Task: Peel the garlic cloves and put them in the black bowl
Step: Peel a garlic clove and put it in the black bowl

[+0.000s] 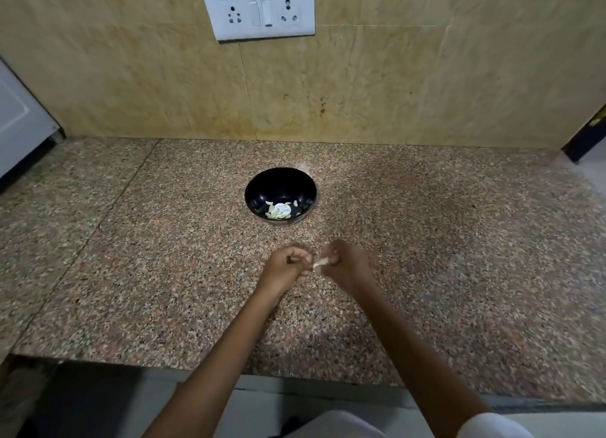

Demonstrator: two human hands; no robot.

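A black bowl (280,195) stands on the speckled granite counter (164,273), near the wall, with several pale peeled garlic cloves (278,210) in its bottom. In front of the bowl, low over the counter, my two hands meet. My right hand (344,267) pinches a small whitish garlic clove (320,262) at its fingertips; this hand is blurred. My left hand (288,268) has its fingers curled right beside the clove, and whether it holds part of the clove or its skin is not clear.
A beige tiled wall with a white socket and switch plate (259,11) rises behind the counter. A white appliance (19,123) stands at the far left. The counter's front edge runs across below my forearms.
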